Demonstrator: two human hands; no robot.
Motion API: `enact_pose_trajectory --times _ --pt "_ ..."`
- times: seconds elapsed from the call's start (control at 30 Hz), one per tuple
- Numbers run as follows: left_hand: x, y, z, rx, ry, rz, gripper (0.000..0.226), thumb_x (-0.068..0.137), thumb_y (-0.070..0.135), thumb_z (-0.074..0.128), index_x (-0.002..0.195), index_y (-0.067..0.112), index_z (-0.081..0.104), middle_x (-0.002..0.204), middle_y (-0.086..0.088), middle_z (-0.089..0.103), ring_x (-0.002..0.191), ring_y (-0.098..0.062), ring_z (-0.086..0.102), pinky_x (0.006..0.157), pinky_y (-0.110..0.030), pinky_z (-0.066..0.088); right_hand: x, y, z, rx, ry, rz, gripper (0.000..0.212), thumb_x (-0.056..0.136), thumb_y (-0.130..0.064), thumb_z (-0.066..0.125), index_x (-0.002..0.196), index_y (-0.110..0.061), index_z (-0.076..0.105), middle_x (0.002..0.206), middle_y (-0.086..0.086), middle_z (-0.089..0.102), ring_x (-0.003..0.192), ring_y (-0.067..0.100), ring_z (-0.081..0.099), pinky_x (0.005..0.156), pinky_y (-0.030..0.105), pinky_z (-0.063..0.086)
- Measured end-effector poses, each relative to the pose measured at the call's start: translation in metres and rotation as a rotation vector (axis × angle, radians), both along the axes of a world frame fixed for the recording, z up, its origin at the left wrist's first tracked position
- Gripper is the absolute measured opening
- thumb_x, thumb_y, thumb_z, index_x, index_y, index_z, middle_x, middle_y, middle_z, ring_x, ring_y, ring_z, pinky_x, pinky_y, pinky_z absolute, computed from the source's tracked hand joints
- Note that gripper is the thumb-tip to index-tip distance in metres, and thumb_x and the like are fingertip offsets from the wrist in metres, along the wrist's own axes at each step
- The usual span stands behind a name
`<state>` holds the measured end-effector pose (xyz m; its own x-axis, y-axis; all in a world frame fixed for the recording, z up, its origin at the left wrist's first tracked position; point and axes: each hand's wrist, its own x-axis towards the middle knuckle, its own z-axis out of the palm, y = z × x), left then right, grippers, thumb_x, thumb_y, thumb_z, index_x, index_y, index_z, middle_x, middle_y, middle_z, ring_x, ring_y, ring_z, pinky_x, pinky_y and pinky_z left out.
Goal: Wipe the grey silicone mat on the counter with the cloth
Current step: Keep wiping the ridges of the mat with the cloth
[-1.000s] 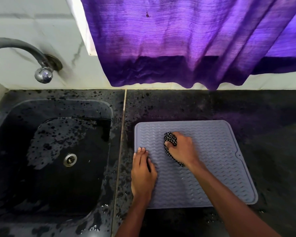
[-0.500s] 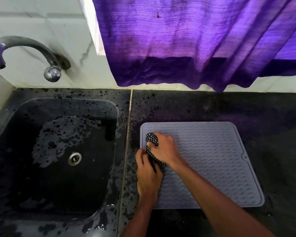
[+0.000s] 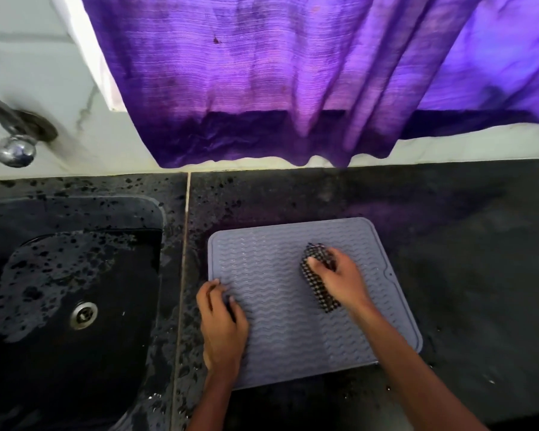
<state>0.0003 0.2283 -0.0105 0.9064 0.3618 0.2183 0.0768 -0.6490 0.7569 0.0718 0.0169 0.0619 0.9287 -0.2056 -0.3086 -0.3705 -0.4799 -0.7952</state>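
Observation:
The grey silicone mat (image 3: 277, 334), ribbed with wavy lines, lies flat on the dark counter (image 3: 467, 275) just right of the sink. My right hand (image 3: 343, 281) grips a bunched black-and-white checked cloth (image 3: 319, 286) and presses it onto the mat's upper middle, right of centre. My left hand (image 3: 223, 325) lies flat, palm down, on the mat's left edge, fingers slightly spread and holding nothing.
A black wet sink (image 3: 69, 300) with a metal drain (image 3: 83, 315) sits to the left. A chrome tap (image 3: 14, 135) juts from the white wall. A purple curtain (image 3: 293, 82) hangs over the counter's back edge. Water drops speckle the counter around the mat.
My right hand slid the cloth left to the mat's left edge, then back right to the upper middle. The left hand stayed on the left edge. The view shifted.

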Motion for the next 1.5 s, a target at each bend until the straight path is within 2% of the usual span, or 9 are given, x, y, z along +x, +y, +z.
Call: enact_pose_trajectory --times 0.17,0.3,0.53,0.7,0.8,1.0,1.17,1.33,1.5 --pt "0.000 0.015 -0.004 0.024 -0.001 0.002 0.023 0.086 -0.010 0.064 0.108 -0.007 0.065 0.127 -0.020 0.057 0.116 -0.028 0.057 0.101 0.001 0.027 -0.005 -0.072 0.000 -0.272 0.002 -0.119 0.043 0.085 -0.035 0.070 0.122 -0.016 0.060 0.116 0.012 0.068 0.111 0.027 0.062 0.096 0.034 0.045" --pt "-0.009 0.012 -0.003 0.047 0.002 -0.035 0.029 0.085 -0.011 0.065 0.113 -0.005 0.066 0.126 -0.017 0.062 0.119 -0.024 0.057 0.107 -0.008 0.031 -0.003 -0.106 0.003 -0.348 -0.004 -0.117 0.042 0.087 -0.033 0.066 0.124 -0.014 0.057 0.116 0.017 0.067 0.110 0.031 0.062 0.094 0.033 0.045" --pt "-0.019 0.006 -0.001 0.064 0.066 -0.064 0.034 0.088 -0.007 0.064 0.121 0.000 0.064 0.134 -0.013 0.060 0.126 -0.027 0.057 0.105 -0.025 0.040 0.009 -0.108 -0.002 -0.370 0.009 -0.009 0.043 0.090 -0.031 0.063 0.127 -0.012 0.054 0.115 0.023 0.065 0.107 0.037 0.061 0.092 0.036 0.047" --pt "-0.019 0.010 0.005 0.000 0.024 -0.062 0.034 0.086 0.007 0.059 0.120 0.002 0.064 0.129 -0.009 0.063 0.122 -0.020 0.057 0.109 -0.011 0.033 0.010 -0.094 -0.005 -0.372 0.001 0.042 0.043 0.090 -0.031 0.063 0.127 -0.011 0.054 0.114 0.023 0.066 0.107 0.039 0.061 0.091 0.037 0.048" --pt "-0.019 0.011 0.007 -0.019 0.022 -0.065 0.037 0.083 0.009 0.058 0.120 0.002 0.063 0.128 -0.008 0.063 0.123 -0.020 0.057 0.110 -0.012 0.033 0.009 -0.078 -0.005 -0.402 -0.047 0.096 0.041 0.089 -0.029 0.064 0.125 -0.012 0.056 0.109 0.022 0.067 0.101 0.038 0.063 0.086 0.036 0.050" --pt "-0.018 0.008 0.007 -0.048 0.021 -0.019 0.044 0.076 0.000 0.055 0.118 0.002 0.064 0.127 -0.008 0.064 0.121 -0.018 0.056 0.109 -0.008 0.031 0.001 -0.026 -0.013 -0.401 -0.160 0.199 0.036 0.088 -0.026 0.064 0.119 -0.009 0.056 0.094 0.018 0.069 0.086 0.035 0.067 0.071 0.038 0.054" --pt "-0.018 0.010 0.003 -0.044 0.052 -0.023 0.049 0.071 -0.018 0.064 0.116 0.001 0.066 0.126 -0.010 0.065 0.118 -0.024 0.060 0.108 -0.007 0.031 0.001 0.010 -0.017 -0.374 -0.192 0.248 0.036 0.089 -0.030 0.062 0.119 -0.011 0.055 0.092 0.015 0.070 0.083 0.032 0.068 0.070 0.039 0.057" --pt "-0.017 0.011 0.005 -0.062 0.054 -0.026 0.044 0.073 -0.001 0.054 0.115 0.003 0.066 0.125 -0.008 0.065 0.118 -0.021 0.060 0.108 -0.008 0.032 0.001 0.033 -0.022 -0.322 -0.222 0.275 0.036 0.088 -0.028 0.064 0.119 -0.012 0.056 0.093 0.012 0.071 0.080 0.027 0.068 0.070 0.035 0.058" --pt "-0.017 0.012 0.009 -0.097 0.044 -0.025 0.044 0.074 0.000 0.054 0.116 0.002 0.066 0.126 -0.008 0.065 0.120 -0.017 0.058 0.107 -0.007 0.031 0.000 0.055 -0.025 -0.289 -0.233 0.307 0.036 0.088 -0.031 0.064 0.120 -0.015 0.057 0.093 0.010 0.071 0.081 0.024 0.068 0.073 0.034 0.058"
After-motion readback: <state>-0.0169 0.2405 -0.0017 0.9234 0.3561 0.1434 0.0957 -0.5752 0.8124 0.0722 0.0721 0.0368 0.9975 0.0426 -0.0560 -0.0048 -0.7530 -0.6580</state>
